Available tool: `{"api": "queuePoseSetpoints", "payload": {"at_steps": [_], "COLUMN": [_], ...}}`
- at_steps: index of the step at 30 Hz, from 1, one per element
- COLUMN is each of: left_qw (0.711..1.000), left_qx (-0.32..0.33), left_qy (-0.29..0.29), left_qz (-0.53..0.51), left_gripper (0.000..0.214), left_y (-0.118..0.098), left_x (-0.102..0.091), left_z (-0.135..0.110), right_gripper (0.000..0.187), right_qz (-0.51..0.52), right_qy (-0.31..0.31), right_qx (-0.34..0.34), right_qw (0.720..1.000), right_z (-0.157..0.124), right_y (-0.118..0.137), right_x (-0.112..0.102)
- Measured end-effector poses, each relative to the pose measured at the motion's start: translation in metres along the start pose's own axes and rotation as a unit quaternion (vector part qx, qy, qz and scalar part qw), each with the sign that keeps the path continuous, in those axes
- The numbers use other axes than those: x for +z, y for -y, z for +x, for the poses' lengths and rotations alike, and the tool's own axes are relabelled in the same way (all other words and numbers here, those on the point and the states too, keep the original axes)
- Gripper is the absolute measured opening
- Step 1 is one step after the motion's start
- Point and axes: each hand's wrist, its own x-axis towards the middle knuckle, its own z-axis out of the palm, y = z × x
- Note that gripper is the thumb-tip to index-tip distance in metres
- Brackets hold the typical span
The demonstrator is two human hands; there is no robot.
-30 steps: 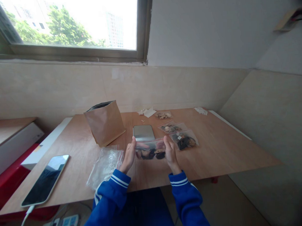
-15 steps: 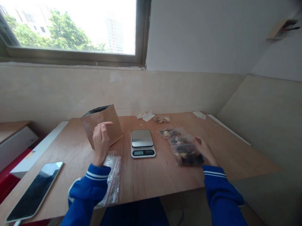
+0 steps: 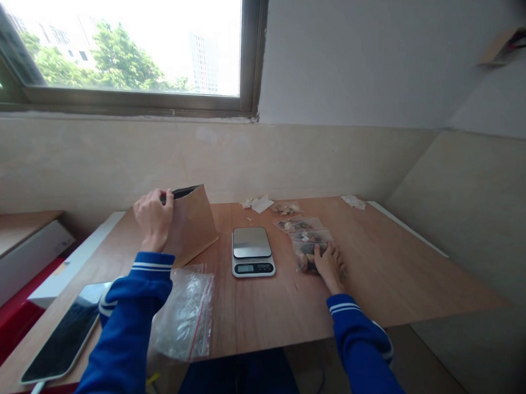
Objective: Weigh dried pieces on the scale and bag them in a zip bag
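A brown kraft paper bag [image 3: 193,222] stands upright at the left, its dark mouth facing up. My left hand [image 3: 153,219] is closed on the top left edge of that bag, fingertips at the opening. On the right lies a clear zip bag [image 3: 307,261] filled with dark and tan lumpy pieces whose kind I cannot tell. Over its right part rests my right hand [image 3: 330,264], thumb and fingers apart, covering some of the contents. Similar filled zip bags [image 3: 296,223] lie just behind it, overlapping. Between my hands sits a digital kitchen scale [image 3: 251,244] with a bare metal plate.
Flat clear zip bags [image 3: 185,316] lie at the front edge, left of the scale. A phone [image 3: 62,336] with a plugged-in cable is at the far left. Toward the wall are white paper scraps [image 3: 262,204], a bag of pale pieces [image 3: 286,209] and a crumpled white piece [image 3: 353,202].
My left hand has moved up and left from in front of the paper bag onto its top edge. My right hand has shifted left from the filled zip bag's side onto its top.
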Motion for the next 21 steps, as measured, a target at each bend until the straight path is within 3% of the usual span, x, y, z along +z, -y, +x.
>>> {"api": "queuePoseSetpoints", "payload": {"at_steps": [3, 4, 6, 8, 10, 13, 15, 18, 21], "left_qw": [0.999, 0.998, 0.997, 0.991, 0.98, 0.967, 0.971, 0.978, 0.971], "left_qx": [-0.034, -0.046, -0.045, -0.023, -0.003, 0.04, 0.048, 0.024, 0.035], "left_qy": [-0.002, 0.002, 0.038, 0.115, 0.177, 0.227, 0.219, 0.201, 0.23], "left_qz": [-0.03, -0.041, -0.048, -0.059, -0.094, -0.106, -0.08, -0.048, -0.063], "left_gripper": [0.034, 0.038, 0.04, 0.028, 0.024, 0.024, 0.031, 0.036, 0.031], "left_y": [-0.009, -0.012, -0.018, -0.021, -0.02, -0.012, -0.006, 0.0, 0.001], "left_x": [-0.019, -0.027, -0.045, -0.058, -0.067, -0.074, -0.077, -0.079, -0.073], "left_z": [-0.019, -0.026, -0.042, -0.057, -0.072, -0.091, -0.1, -0.109, -0.12], "right_gripper": [0.065, 0.066, 0.064, 0.052, 0.044, 0.042, 0.039, 0.033, 0.031], "right_qz": [0.043, 0.074, 0.165, 0.285, 0.337, 0.286, 0.243, 0.187, 0.094], "right_qy": [-0.033, -0.062, -0.126, -0.135, -0.08, 0.016, 0.034, 0.066, 0.137], "right_qx": [0.001, -0.028, -0.154, -0.315, -0.459, -0.634, -0.691, -0.709, -0.668], "right_qw": [0.999, 0.995, 0.966, 0.895, 0.818, 0.718, 0.68, 0.677, 0.726], "right_z": [-0.005, -0.012, -0.036, -0.07, -0.108, -0.154, -0.174, -0.191, -0.201], "right_y": [0.028, 0.039, 0.066, 0.096, 0.126, 0.159, 0.17, 0.17, 0.168], "right_x": [-0.001, -0.004, -0.017, -0.037, -0.058, -0.078, -0.077, -0.069, -0.067]}}
